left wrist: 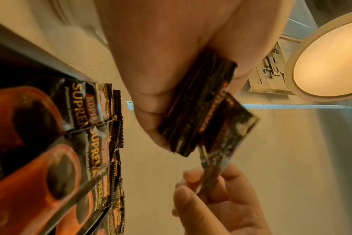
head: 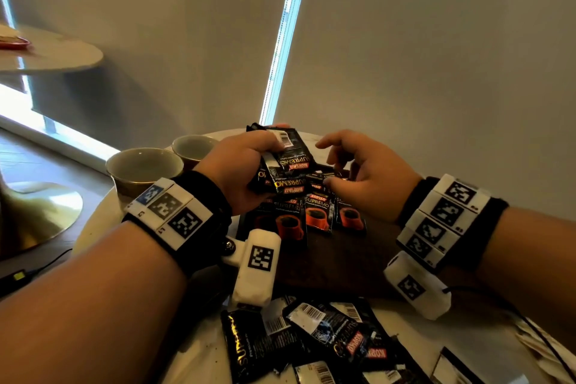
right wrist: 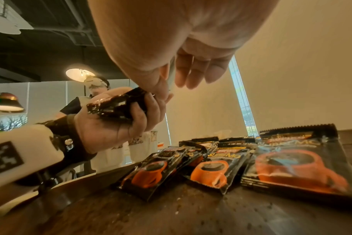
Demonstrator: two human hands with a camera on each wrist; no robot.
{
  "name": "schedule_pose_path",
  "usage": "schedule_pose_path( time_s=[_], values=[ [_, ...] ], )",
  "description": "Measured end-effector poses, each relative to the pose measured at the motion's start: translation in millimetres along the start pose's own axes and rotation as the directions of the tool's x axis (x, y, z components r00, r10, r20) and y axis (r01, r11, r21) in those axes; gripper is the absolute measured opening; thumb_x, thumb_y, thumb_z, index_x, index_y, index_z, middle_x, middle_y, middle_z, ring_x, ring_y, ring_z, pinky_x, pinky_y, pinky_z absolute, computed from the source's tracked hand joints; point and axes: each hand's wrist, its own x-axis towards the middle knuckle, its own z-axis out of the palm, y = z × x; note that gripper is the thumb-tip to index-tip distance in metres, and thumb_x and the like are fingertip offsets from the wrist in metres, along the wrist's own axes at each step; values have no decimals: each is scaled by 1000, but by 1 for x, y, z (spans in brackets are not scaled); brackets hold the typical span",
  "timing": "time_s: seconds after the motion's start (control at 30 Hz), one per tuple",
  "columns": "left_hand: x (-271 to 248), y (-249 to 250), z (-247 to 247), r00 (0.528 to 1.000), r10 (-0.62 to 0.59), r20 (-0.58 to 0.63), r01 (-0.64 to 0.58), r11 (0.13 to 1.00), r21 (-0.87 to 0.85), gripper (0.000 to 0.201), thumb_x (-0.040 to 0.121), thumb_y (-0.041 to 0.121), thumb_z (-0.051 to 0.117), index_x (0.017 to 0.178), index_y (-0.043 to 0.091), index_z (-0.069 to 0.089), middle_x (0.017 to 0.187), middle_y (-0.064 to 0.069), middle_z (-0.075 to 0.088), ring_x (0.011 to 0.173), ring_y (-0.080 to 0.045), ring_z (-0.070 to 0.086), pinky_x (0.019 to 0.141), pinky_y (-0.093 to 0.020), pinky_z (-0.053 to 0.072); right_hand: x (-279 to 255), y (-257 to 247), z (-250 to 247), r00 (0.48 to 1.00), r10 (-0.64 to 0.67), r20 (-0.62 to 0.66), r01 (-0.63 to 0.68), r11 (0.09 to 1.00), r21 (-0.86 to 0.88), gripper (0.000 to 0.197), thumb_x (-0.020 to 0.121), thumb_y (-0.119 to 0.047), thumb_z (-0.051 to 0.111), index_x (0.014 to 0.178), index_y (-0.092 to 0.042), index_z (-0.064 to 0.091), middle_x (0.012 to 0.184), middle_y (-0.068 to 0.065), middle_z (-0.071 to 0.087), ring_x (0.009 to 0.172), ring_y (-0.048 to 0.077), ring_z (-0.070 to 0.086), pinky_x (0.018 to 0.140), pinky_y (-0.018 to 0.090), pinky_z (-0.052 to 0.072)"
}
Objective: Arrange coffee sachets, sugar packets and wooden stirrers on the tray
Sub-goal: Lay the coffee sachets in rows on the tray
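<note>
Nearest me: loose coffee sachets (head: 327,343), spare stock on the table (head: 199,349). Next: dark wooden tray (head: 339,262), holding a row of sachets (head: 318,215) face up. Above: my left hand (head: 237,171) grips a stack (head: 283,162); my right hand (head: 367,171) pinches one sachet (left wrist: 229,132), probably peeling it off to lay down. Farthest: two cups (head: 143,165), seemingly empty.

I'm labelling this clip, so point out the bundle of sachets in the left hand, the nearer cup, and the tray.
bundle of sachets (head: 285,165), head view, printed face.
nearer cup (head: 143,165), head view, inner wall.
tray (head: 336,259), head view, bare dark surface.
</note>
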Motion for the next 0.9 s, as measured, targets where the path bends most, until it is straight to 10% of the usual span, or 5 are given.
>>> schedule_pose_path(
  time_s=[0.57,0.9],
  values=[
    [-3,-3,7,989,-144,-34,148,977,155,48,95,25,60,136,0,52,109,-25,68,81,-38,73,64,-44,59,4,0,4,987,-150,-64,142,983,-120,27,89,-21,67,111,-36,71,96,-23,53,92,-8,50,72,3,38],
    [0,-4,4,999,-38,-10,39,996,81,48,83,42,73,121,17,57,79,-2,54,67,-18,60,63,-34,54,9,-2,-5,976,-76,-202,61,995,-79,7,96,-19,62,94,-25,63,75,-15,59,66,-5,54,57,11,36]
  ],
)
